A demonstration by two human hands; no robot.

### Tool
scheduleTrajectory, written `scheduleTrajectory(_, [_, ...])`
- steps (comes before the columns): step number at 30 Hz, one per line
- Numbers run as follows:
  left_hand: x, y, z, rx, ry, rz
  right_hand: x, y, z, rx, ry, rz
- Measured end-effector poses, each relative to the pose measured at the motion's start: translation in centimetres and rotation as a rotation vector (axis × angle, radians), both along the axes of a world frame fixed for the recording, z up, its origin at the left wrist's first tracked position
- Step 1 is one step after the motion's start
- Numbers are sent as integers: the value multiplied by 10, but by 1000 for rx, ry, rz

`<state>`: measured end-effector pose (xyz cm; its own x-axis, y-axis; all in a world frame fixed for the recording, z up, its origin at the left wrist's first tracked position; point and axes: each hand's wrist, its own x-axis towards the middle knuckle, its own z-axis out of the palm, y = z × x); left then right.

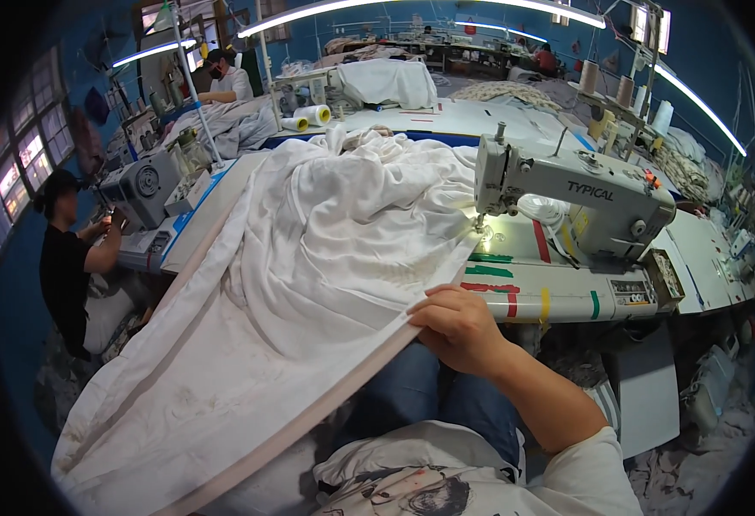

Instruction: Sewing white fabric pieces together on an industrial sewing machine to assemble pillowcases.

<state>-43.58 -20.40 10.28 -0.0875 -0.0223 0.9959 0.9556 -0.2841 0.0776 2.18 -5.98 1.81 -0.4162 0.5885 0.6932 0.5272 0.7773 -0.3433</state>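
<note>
Left of the right hand (456, 320) pinching its edge spreads white cloth (334, 249); the unseen left hand's grip I cannot tell.

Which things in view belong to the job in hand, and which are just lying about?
In use:
white cloth, edge held by the right hand
sewing machine, the cloth at its stitching end

Apparently lying about:
yellow-ended cones
white fabric heap behind
patterned fabric pile, far right

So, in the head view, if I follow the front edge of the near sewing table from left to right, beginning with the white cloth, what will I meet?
White cloth → right hand → yellow tape → green tape → control panel → box.
</note>
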Motion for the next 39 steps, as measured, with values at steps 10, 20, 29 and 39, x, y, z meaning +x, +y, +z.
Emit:
scheduleTrajectory(10, [132, 141, -19, -666, -180, -589, 34, -94, -55, -214, -53, -281])
scheduleTrajectory(20, [298, 356, -191, -1198, -167, -761, 74, -120, -101, -521, 116, -414])
scheduleTrajectory(29, [330, 410, -206, -1160, -53, -803, 85, -88, -96, -632, 258, -400])
scheduleTrajectory(39, [351, 474, -215, -1083, -1, -755, 103, -36, -89, -608, 280, -410])
